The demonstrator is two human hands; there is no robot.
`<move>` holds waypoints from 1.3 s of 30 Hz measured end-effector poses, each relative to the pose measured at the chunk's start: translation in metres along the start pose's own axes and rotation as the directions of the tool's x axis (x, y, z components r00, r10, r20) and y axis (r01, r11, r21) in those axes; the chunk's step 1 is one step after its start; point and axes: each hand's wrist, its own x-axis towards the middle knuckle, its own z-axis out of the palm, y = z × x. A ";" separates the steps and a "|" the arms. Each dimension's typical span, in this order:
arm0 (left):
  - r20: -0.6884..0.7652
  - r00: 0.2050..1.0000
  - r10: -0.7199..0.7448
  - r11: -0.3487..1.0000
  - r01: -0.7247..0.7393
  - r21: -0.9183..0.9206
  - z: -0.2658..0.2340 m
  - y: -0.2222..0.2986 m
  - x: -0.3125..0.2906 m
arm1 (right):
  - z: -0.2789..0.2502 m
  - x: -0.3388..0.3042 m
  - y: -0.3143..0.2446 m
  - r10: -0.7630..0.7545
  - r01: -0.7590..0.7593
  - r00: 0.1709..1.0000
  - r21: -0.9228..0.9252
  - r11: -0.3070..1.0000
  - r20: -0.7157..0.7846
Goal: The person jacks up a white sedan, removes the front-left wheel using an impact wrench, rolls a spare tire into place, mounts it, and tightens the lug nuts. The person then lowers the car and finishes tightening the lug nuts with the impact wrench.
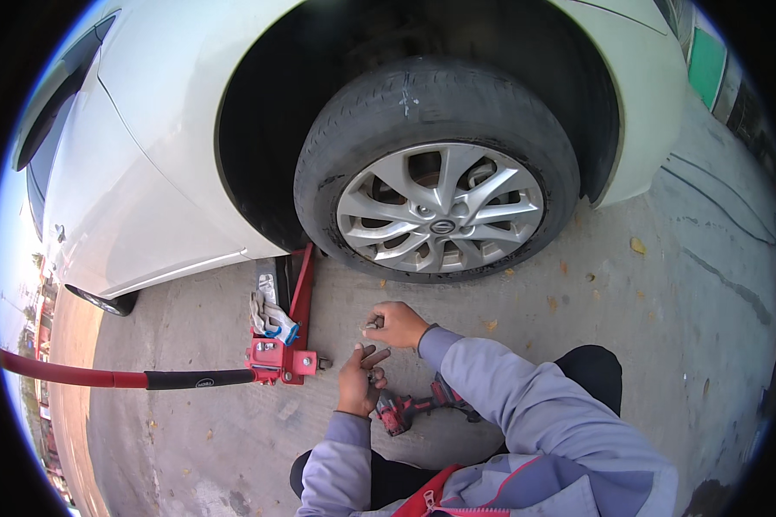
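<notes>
- From my feed, the wheel (pixel 447 196) sits in the arch of the white car (pixel 168 121), between 12 and 1 o'clock from both hands, apart from them.
- It is round, so no long axis to read in its face; the spoked side is turned toward me.
- The right hand (pixel 395 326) is nearer the wheel; I see its thumb and fingertips pinched together on a small piece (pixel 370 327), its fingers pointing to 9.
- The left hand (pixel 359 380) lies at 7 o'clock from the right, half-curled around what looks like a dark metal bit (pixel 372 376), too small for me to identify.
- At 9 from the left hand stands the red jack (pixel 272 358), with gloves (pixel 272 319) draped over it and its handle (pixel 103 376) running to 9.
- At 4 from that hand, the power tool (pixel 395 414) lies on the ground (pixel 198 439), lengthwise between 8 and 2.
</notes>
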 end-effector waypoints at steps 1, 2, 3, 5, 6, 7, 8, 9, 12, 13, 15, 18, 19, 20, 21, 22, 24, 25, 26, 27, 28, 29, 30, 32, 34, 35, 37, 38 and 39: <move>-0.005 1.000 -0.005 1.000 0.005 -0.011 -0.001 0.001 0.001 | -0.004 0.003 0.005 0.051 -0.048 0.992 0.032 0.998 -0.119; -0.010 1.000 -0.007 1.000 0.006 -0.021 -0.003 0.001 0.002 | -0.009 0.007 0.010 0.101 -0.088 0.967 0.067 0.994 -0.235; 0.004 1.000 -0.011 0.999 0.011 -0.035 -0.006 0.001 0.002 | -0.014 0.011 0.015 0.171 -0.143 0.924 0.106 0.984 -0.341; 0.005 0.999 -0.033 0.998 0.034 -0.051 -0.011 -0.001 0.005 | -0.026 0.016 0.025 0.271 -0.148 0.830 0.277 0.949 -0.487; -0.018 0.998 -0.054 0.997 0.053 -0.060 -0.012 -0.001 0.006 | -0.032 0.018 0.031 0.326 -0.127 0.778 0.373 0.919 -0.537; 0.001 0.999 -0.045 0.997 0.045 -0.059 -0.013 -0.002 0.007 | -0.037 0.019 0.036 0.431 -0.150 0.730 0.491 0.858 -0.530; -0.007 0.999 -0.046 0.997 0.046 -0.055 -0.013 -0.003 0.007 | -0.042 0.020 0.041 0.522 -0.143 0.688 0.612 0.778 -0.503; -0.018 0.999 -0.047 0.998 0.046 -0.050 -0.013 -0.004 0.007 | -0.047 0.020 0.046 0.619 -0.128 0.643 0.734 0.667 -0.451; -0.043 0.998 -0.039 0.998 0.037 -0.050 -0.011 -0.005 0.005 | -0.056 0.021 0.058 0.730 0.002 0.543 0.870 0.494 -0.416; -0.039 0.999 -0.033 0.999 0.031 -0.044 -0.011 -0.006 0.003 | -0.059 0.022 0.061 0.752 0.061 0.530 0.902 0.427 -0.392; -0.031 0.999 -0.010 1.000 0.010 -0.027 -0.013 -0.006 -0.002 | -0.064 0.027 0.066 0.766 0.121 0.474 0.894 0.431 -0.434; -0.066 0.998 -0.016 1.000 0.014 -0.026 -0.018 -0.001 -0.011 | -0.071 0.036 0.069 0.785 0.224 0.418 0.890 0.398 -0.457; -0.062 0.998 -0.001 1.000 0.001 -0.008 -0.022 0.003 -0.016 | -0.072 0.038 0.069 0.812 0.244 0.388 0.898 0.366 -0.437; -0.061 0.998 0.029 1.000 -0.029 -0.004 -0.026 0.009 -0.023 | -0.073 0.041 0.069 0.799 0.295 0.393 0.885 0.359 -0.455; -0.059 0.996 0.060 0.998 -0.060 0.000 -0.030 0.017 -0.030 | -0.075 0.045 0.069 0.805 0.329 0.383 0.881 0.339 -0.453; -0.075 0.993 0.088 0.996 -0.087 0.011 -0.035 0.027 -0.039 | -0.076 0.048 0.068 0.811 0.364 0.372 0.875 0.320 -0.451; -0.101 0.978 0.183 0.983 -0.183 0.008 -0.044 0.050 -0.062 | -0.077 0.056 0.065 0.813 0.400 0.389 0.875 0.274 -0.433; -0.089 0.970 0.228 0.974 -0.227 0.011 -0.049 0.062 -0.073 | -0.078 0.060 0.064 0.812 0.417 0.400 0.873 0.252 -0.425; -0.060 0.958 0.280 0.960 -0.280 0.014 -0.055 0.073 -0.084 | -0.078 0.063 0.062 0.809 0.429 0.388 0.863 0.267 -0.443; -0.102 0.945 0.311 0.950 -0.310 0.033 -0.062 0.082 -0.094 | -0.079 0.066 0.060 0.805 0.438 0.376 0.854 0.282 -0.459; -0.084 0.928 0.363 0.932 -0.361 0.048 -0.070 0.088 -0.102 | -0.078 0.068 0.059 0.821 0.424 0.353 0.859 0.287 -0.449; -0.100 0.914 0.394 0.918 -0.386 0.086 -0.078 0.091 -0.106 | -0.079 0.071 0.058 0.831 0.454 0.322 0.844 0.285 -0.454; -0.175 0.916 0.361 0.933 -0.356 0.062 -0.087 0.091 -0.109 | -0.080 0.072 0.057 0.825 0.461 0.326 0.839 0.288 -0.462; -0.242 0.912 0.330 0.941 -0.340 0.003 -0.105 0.088 -0.103 | -0.081 0.072 0.057 0.835 0.443 0.319 0.849 0.287 -0.449; -0.398 0.905 0.151 0.979 -0.193 -0.067 -0.120 0.083 -0.090 | -0.080 0.072 0.059 0.838 0.456 0.337 0.853 0.254 -0.430; -0.367 0.912 0.183 0.972 -0.225 -0.075 -0.125 0.083 -0.081 | -0.080 0.071 0.061 0.840 0.457 0.337 0.854 0.249 -0.426; -0.372 0.905 0.207 0.968 -0.244 -0.055 -0.129 0.080 -0.071 | -0.078 0.072 0.065 0.823 0.480 0.381 0.851 0.214 -0.422; -0.362 0.904 0.229 0.968 -0.250 -0.013 -0.127 0.078 -0.065 | -0.077 0.073 0.066 0.813 0.496 0.402 0.847 0.193 -0.421; -0.344 0.900 0.266 0.962 -0.269 0.040 -0.124 0.077 -0.060 | -0.076 0.074 0.068 0.813 0.471 0.383 0.850 0.238 -0.439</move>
